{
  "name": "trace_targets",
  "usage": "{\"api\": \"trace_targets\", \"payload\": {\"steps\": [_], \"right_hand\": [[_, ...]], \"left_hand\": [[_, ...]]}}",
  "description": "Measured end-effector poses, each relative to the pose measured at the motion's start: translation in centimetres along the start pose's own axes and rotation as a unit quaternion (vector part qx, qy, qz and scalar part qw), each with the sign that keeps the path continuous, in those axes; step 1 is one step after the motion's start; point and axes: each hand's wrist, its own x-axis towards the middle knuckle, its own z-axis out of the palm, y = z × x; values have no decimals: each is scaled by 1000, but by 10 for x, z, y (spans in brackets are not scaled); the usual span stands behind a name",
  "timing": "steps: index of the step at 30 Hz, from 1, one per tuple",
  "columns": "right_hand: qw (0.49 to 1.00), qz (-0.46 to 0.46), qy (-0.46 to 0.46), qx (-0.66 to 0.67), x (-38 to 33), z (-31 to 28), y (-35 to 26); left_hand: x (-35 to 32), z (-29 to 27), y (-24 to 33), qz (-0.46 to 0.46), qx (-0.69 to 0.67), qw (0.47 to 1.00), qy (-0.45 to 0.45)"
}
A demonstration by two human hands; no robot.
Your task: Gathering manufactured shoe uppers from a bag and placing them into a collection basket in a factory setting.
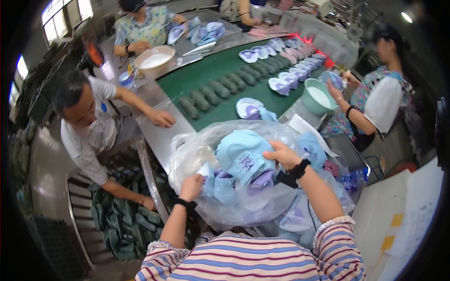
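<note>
Likely light and pliable, the light-blue shoe upper (241,151) is best held by the edge your right hand (287,156) pinches; whether your left hand (191,187) pinches, I can't tell.

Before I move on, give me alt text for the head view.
The right hand holds a light-blue shoe upper over a clear plastic bag of similar pieces, with the left hand at the bag's left side. Beyond, a green surface carries dark green shoe forms and pale shoe pieces; a co-worker at left has one hand among more forms.
</note>
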Motion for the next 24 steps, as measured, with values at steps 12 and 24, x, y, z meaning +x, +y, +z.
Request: {"api": "trace_targets", "payload": {"steps": [12, 24], "right_hand": [[884, -153, 110, 428, -77, -2, 88], [901, -147, 209, 352, -71, 22, 102]], "left_hand": [[18, 15, 128, 109, -526, 808, -244], [7, 27, 198, 59, -648, 723, -234]]}}
